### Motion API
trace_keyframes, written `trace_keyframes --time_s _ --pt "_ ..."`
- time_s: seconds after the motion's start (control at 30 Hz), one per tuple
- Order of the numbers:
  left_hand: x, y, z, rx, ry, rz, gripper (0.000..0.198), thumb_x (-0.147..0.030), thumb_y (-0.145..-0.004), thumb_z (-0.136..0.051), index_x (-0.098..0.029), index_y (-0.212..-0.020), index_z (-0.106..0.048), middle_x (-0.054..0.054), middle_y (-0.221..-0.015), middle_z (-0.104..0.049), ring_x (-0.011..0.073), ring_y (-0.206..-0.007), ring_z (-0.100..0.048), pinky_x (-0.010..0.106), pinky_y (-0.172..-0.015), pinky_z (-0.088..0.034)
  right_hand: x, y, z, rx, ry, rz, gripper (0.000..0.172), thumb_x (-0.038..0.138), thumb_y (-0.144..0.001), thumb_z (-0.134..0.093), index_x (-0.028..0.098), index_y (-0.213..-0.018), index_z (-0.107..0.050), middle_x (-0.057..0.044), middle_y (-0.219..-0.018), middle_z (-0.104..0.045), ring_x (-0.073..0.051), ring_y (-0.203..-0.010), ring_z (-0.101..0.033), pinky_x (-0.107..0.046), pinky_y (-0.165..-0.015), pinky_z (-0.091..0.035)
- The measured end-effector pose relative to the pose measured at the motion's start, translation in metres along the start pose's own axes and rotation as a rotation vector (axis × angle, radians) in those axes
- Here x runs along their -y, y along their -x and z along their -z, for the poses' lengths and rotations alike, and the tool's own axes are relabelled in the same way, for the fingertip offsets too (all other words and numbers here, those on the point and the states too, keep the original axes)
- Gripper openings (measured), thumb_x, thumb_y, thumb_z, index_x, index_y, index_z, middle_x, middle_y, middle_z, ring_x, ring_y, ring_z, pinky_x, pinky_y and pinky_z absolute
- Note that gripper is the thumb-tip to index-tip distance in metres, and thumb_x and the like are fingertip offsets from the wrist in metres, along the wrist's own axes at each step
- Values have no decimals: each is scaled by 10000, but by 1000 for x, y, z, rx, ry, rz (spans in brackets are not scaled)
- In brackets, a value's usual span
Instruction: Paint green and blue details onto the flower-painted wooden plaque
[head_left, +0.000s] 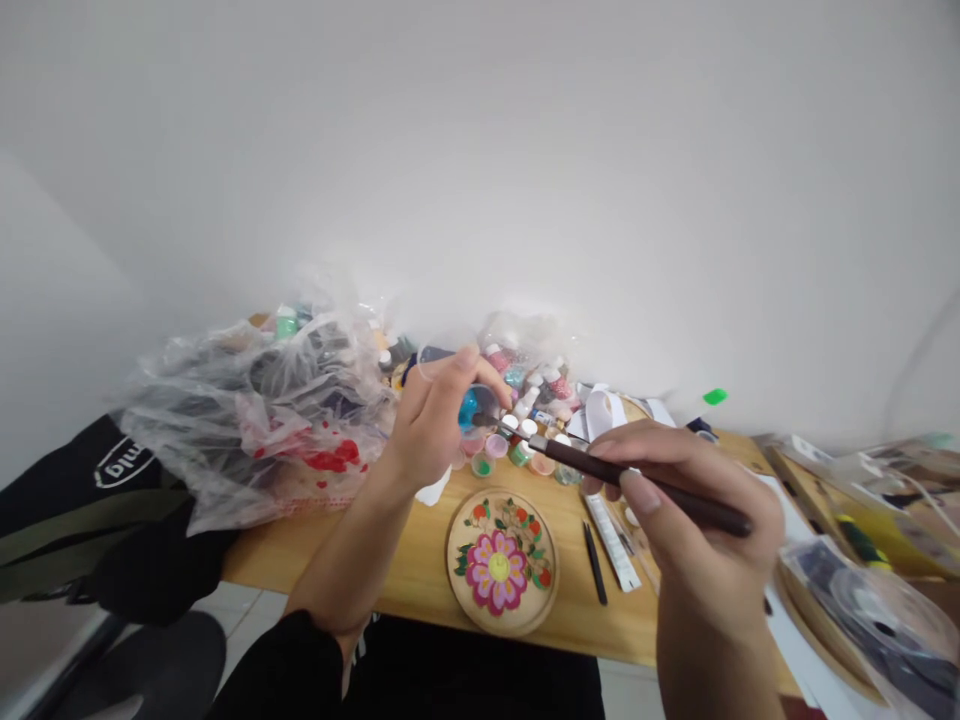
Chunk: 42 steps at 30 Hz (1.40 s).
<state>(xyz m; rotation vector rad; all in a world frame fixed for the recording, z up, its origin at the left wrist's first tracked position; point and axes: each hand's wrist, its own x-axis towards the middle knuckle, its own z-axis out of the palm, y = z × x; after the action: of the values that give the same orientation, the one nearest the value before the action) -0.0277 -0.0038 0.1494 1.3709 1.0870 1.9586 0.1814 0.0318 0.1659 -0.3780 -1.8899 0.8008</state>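
Note:
My left hand [431, 425] is closed around a small clear plastic cup [489, 402] with blue paint [468, 408] inside. The cup is tilted, its mouth facing right. Between the fingers and thumb of my right hand [705, 500] is a palette knife [585, 462] with a dark handle and a metal shaft. Its tip reaches the mouth of the cup; whether it touches the paint is hard to see. Below the hands lies a round wooden disc [463, 598] painted with a pink flower, leaves and orange-red blooms.
Several small paint pots [484, 464] crowd the table behind the disc. To its right lie a thin black tool [595, 565] and a white tube [611, 540]. Plastic bags [300, 390] are heaped at left; a bagged spool-like item [877, 610] sits at far right.

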Motion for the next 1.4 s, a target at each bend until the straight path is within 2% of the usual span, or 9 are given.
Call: trace_keyframes --time_s 0.2,0.43,0.53,0.73,0.87,0.97,1.2,1.4 --pt "10 11 -9 -8 18 110 695 -736 -956 -462 -194 -577 -676 49 -504 -618 134 -447 -533 289 -414 -349 -2 7 7 51 31 -1 211 113 -872 -683 223 -1037 -756 -34 -881 -759 -151 -723 -707 -287 -626 -604" --pt "20 42 -12 -21 -37 140 668 -718 -962 -482 -201 -608 -715 49 -550 -621 163 -551 -575 308 -513 -423 -2 21 9 142 70 -109 116 137 -879 -687 216 -944 -741 -9 -789 -738 -136 -686 -689 -251 -581 -550" --pt "26 54 -13 -42 -50 137 663 -728 -951 -494 -207 -603 -711 51 -560 -612 177 -590 -581 323 -553 -438 -2 31 9 119 46 -147 120 141 -877 -698 220 -942 -759 -10 -782 -738 -136 -670 -680 -256 -578 -544" --pt "38 71 -16 -48 -28 202 710 -793 -930 -461 -209 -601 -694 47 -563 -588 154 -547 -527 332 -566 -424 -2 49 6 28 26 -267 102 163 -878 -724 235 -921 -782 4 -776 -743 -118 -639 -673 -243 -564 -532" --pt "46 82 -20 -52 24 256 703 -787 -933 -469 -207 -602 -690 26 -533 -571 118 -470 -470 299 -480 -374 -5 57 6 62 23 -284 102 163 -874 -725 232 -917 -785 3 -781 -747 -115 -657 -682 -234 -576 -541" --pt "50 90 -22 -62 50 307 703 -781 -923 -497 -195 -571 -665 29 -527 -584 113 -461 -497 272 -431 -350 -9 64 8 50 34 -326 62 208 -877 -729 227 -894 -785 -13 -776 -750 -135 -662 -690 -246 -568 -554" --pt "62 107 -26 -120 26 391 753 -805 -928 -423 -189 -535 -606 35 -490 -578 118 -444 -530 262 -432 -413 -32 89 14 71 -129 -421 94 280 -885 -734 199 -890 -780 -46 -803 -757 -146 -626 -695 -261 -533 -555" --pt "77 120 -34 -113 45 450 735 -806 -918 -432 -192 -555 -610 45 -482 -582 156 -492 -603 277 -462 -440 -52 118 14 -25 -325 -492 73 263 -862 -753 205 -899 -776 -38 -795 -746 -151 -624 -700 -256 -506 -528"
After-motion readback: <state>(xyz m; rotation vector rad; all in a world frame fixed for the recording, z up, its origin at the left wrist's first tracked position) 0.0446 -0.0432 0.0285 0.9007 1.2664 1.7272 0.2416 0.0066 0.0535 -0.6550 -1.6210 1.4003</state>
